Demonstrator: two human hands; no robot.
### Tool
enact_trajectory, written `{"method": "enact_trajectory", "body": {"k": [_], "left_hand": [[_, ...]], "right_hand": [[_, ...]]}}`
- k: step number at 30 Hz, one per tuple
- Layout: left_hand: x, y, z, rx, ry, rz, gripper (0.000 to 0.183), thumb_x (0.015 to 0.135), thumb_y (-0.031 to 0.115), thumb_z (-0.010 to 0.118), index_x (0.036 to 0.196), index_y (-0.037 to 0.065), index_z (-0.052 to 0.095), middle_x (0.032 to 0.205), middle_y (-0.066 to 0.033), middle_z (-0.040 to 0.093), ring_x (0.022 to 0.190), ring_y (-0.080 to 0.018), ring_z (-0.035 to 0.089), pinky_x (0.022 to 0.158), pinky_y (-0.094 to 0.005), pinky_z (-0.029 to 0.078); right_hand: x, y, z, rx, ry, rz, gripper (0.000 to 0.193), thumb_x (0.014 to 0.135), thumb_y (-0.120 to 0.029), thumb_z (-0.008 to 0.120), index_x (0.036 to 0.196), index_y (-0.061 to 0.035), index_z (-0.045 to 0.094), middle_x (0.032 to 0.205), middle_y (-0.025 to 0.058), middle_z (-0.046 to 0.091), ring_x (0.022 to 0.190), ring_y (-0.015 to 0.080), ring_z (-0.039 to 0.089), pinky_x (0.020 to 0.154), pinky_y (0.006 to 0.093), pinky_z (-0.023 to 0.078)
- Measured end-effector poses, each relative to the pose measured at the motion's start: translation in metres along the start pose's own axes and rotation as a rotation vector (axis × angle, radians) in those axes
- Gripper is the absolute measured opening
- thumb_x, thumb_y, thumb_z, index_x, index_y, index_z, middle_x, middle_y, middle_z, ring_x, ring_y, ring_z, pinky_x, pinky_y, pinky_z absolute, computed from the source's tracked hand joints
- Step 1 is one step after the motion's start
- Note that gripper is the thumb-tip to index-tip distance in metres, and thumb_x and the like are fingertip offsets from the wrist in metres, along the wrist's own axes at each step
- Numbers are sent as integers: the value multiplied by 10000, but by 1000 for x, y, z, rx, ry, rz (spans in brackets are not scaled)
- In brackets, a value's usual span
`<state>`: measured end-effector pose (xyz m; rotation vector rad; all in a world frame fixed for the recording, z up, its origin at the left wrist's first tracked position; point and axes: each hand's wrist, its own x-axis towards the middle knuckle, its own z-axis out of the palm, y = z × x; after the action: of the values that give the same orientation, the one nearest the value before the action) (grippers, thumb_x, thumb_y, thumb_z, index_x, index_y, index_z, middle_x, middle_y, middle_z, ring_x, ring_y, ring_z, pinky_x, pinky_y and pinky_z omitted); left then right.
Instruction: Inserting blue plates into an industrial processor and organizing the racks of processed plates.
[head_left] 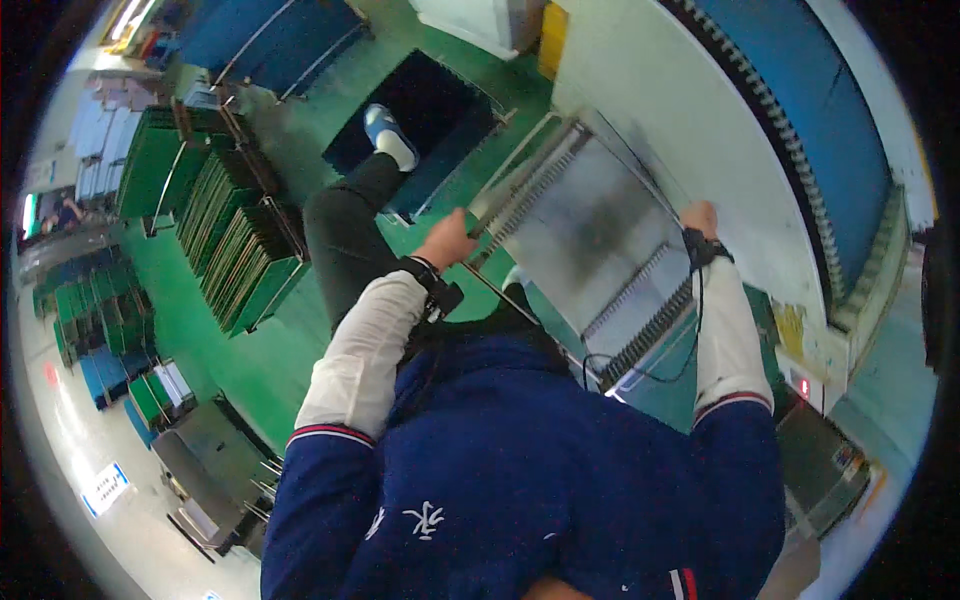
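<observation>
In front of me is a metal rack [590, 225] with a grey flat panel and toothed, slotted strips along its sides. My left hand [447, 240] is closed around the bar at its left side. On the opposite side my right hand [700, 218] is closed at the end of a thin metal bar of the same rack. Both wrists wear dark bands, and a thin black cord [697, 325] hangs from the right one in a loop over the rack's near edge. No boards show in this rack.
A large pale machine [690, 130] with a blue panel and toothed edge stands close on the right. At left, racks hold several green boards [225, 235]. Beyond my left leg is a dark rack [425, 125] on the green floor [190, 320].
</observation>
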<state>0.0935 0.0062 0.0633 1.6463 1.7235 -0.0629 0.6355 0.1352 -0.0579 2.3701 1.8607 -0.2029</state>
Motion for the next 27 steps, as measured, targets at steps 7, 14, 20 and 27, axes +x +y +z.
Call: {"method": "enact_trajectory", "body": {"k": [7,14,20,27], "left_hand": [[-2,3,-5,3,0,-91,544,670,234,703,1052,-43,433,972,-265,591,927,-415,577,784,-464,475],[11,-7,-2,17,27,-21,600,647,227,730,1102,-45,449,956,-240,597,837,-355,623,723,-416,501],[13,4,-11,11,-85,-74,577,617,283,760,1021,-26,486,962,-227,589,919,-359,588,775,-420,469],[16,-8,-3,77,-67,-55,594,604,321,760,1012,-19,494,966,-222,587,929,-373,572,784,-430,461]], "right_hand": [[-52,-60,-109,-199,4,-260,111,709,-99,592,785,-64,665,866,191,615,876,367,569,764,413,459],[-139,-73,-95,451,139,-402,129,738,-147,598,833,-62,618,879,154,605,829,340,576,740,413,448],[-323,-82,-77,1064,-1283,278,389,847,-364,566,652,-28,579,578,58,554,499,145,541,476,278,453],[-392,-98,-62,1138,-1247,522,521,848,-452,565,649,30,563,571,86,553,436,166,524,381,295,424]]}}
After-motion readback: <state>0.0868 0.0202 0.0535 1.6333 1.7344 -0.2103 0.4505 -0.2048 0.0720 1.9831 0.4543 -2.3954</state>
